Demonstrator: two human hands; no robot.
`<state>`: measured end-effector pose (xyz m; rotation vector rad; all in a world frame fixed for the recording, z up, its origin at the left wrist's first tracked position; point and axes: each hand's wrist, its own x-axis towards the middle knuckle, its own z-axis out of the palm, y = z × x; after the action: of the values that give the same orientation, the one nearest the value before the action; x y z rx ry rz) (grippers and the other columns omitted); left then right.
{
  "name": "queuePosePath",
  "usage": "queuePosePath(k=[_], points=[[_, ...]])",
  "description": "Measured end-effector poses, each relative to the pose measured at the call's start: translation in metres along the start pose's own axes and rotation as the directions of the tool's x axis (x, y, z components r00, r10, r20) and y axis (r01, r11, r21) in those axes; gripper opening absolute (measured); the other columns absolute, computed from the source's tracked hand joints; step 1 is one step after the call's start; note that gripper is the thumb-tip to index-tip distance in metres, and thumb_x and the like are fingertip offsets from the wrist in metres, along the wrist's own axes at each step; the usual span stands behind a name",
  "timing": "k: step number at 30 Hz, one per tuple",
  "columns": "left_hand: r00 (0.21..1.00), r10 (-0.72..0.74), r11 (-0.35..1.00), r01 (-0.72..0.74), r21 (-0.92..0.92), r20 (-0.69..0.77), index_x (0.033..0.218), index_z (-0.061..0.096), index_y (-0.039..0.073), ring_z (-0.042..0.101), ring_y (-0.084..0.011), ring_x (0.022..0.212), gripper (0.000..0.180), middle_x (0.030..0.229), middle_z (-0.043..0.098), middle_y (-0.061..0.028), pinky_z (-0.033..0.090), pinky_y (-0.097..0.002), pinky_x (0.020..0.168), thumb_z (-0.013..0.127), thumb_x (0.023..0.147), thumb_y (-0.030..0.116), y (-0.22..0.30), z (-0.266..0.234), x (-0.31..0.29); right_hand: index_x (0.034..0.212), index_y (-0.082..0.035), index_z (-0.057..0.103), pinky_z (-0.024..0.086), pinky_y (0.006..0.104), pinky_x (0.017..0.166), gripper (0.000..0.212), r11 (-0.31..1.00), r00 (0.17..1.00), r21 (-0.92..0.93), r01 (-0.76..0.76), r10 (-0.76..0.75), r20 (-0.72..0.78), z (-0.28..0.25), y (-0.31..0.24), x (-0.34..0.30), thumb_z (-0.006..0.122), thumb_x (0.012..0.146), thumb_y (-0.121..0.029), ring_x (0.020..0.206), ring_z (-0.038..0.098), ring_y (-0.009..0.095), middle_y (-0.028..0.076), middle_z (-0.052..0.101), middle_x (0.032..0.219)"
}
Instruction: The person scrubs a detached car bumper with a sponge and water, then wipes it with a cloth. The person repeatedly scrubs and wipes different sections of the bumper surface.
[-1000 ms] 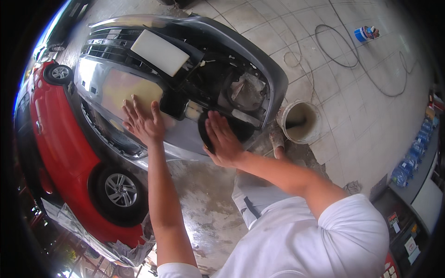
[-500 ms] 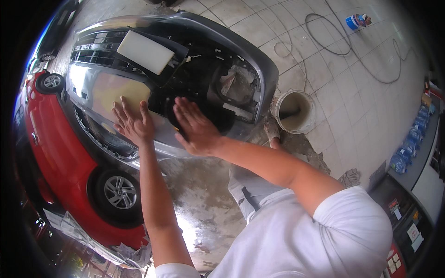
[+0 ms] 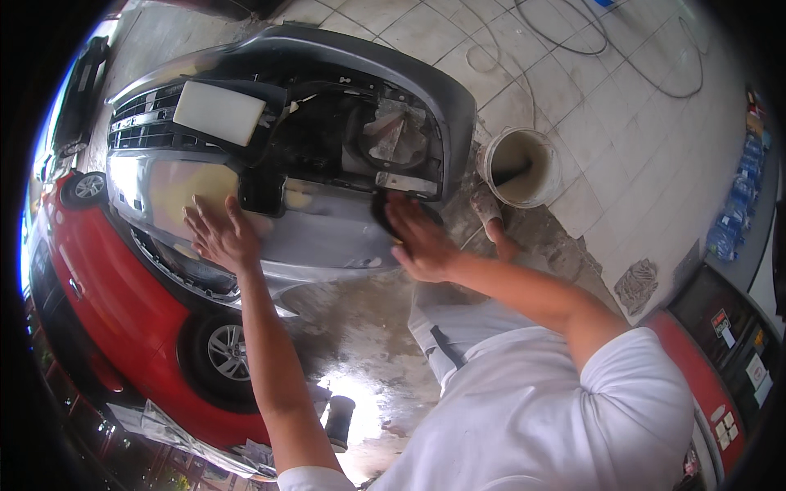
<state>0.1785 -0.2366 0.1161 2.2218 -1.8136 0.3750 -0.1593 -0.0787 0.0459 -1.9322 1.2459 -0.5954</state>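
A grey car bumper [image 3: 327, 237] with pale filler patches stands in front of me, its black inner side and a white block [image 3: 219, 112] facing up. My left hand [image 3: 219, 237] lies flat with spread fingers on the bumper's left part, beside a yellowish patch. On the bumper's right part, my right hand [image 3: 419, 239] presses a dark round sanding pad [image 3: 383, 214] against the grey surface. The hand hides most of the pad.
A red car [image 3: 106, 303] stands at the left, a wheel [image 3: 225, 352] close to my left arm. A dirty white bucket [image 3: 520, 168] sits on the tiled floor right of the bumper. Hoses [image 3: 573, 33] coil further back. The floor below me is wet.
My right hand slid left across the bumper with the pad, then back to the right. My left hand stayed flat on the bumper, shifting slightly left.
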Motion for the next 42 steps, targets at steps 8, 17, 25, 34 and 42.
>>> queuePosePath(k=[8, 17, 25, 34, 42], points=[[0.692, 0.704, 0.708, -0.661, -0.249, 0.160, 0.153, 0.049, -0.002, 0.039, -0.0370, 0.153, 0.078, 0.161, 0.047, -0.0188, 0.028, -0.0600, 0.123, 0.051, 0.104, 0.059, 0.085, -0.036, -0.023, 0.165, -0.005, 0.027, 0.030, 0.0347, 0.123, 0.071, 0.861, 0.772, 0.402, -0.311, 0.475, -0.422, -0.119, 0.149, -0.130, 0.045, 0.096, -0.003, 0.152, 0.038, 0.034, 0.018, 0.037, 0.167], [0.612, 0.728, 0.686, -0.642, -0.343, 0.310, 0.134, 0.071, 0.006, 0.050, -0.0253, 0.147, 0.043, 0.142, 0.067, -0.0090, 0.011, -0.0535, 0.131, 0.066, 0.098, 0.031, 0.163, -0.003, -0.215, 0.129, 0.003, 0.064, 0.053, 0.0384, 0.092, 0.047, 0.344, 0.428, 0.754, -0.559, 0.899, -0.093, -0.094, 0.454, -0.187, 0.078, 0.088, -0.015, 0.100, 0.069, 0.023, 0.011, 0.073, 0.115], [0.640, 0.742, 0.653, -0.757, -0.001, 0.199, 0.115, 0.077, -0.004, 0.044, -0.0374, 0.151, 0.040, 0.139, 0.067, -0.0231, 0.014, -0.0630, 0.129, 0.058, 0.099, 0.028, 0.163, 0.016, -0.244, 0.124, -0.001, 0.072, 0.055, 0.0476, 0.097, 0.055, 0.658, 0.612, 0.018, -0.753, 0.690, 0.387, 0.172, 0.720, -0.225, 0.080, 0.077, -0.028, 0.114, 0.070, 0.043, 0.027, 0.075, 0.113], [0.938, 0.328, 0.943, -0.319, 0.096, -0.109, 0.160, 0.030, -0.011, 0.021, -0.0436, 0.159, 0.076, 0.169, 0.025, -0.0285, 0.019, -0.0560, 0.129, 0.031, 0.111, 0.048, 0.200, 0.067, -0.247, 0.111, -0.003, 0.075, 0.057, 0.0499, 0.094, 0.037, 0.605, 0.519, -0.139, -0.784, 0.762, 0.387, 0.205, 0.867, -0.236, 0.069, 0.083, -0.027, 0.100, 0.072, 0.038, 0.020, 0.075, 0.106], [0.979, 0.197, 0.980, -0.195, 0.043, -0.049, 0.153, 0.041, -0.015, 0.030, -0.0513, 0.154, 0.073, 0.162, 0.035, -0.0364, 0.021, -0.0600, 0.126, 0.051, 0.108, 0.041, 0.183, 0.019, -0.265, 0.097, 0.005, 0.074, 0.062, 0.0491, 0.088, 0.029, -0.438, 0.346, 0.515, -0.737, 0.410, 0.844, 0.042, 0.615, -0.137, 0.069, 0.079, -0.018, 0.084, 0.076, 0.037, 0.019, 0.078, 0.095]])
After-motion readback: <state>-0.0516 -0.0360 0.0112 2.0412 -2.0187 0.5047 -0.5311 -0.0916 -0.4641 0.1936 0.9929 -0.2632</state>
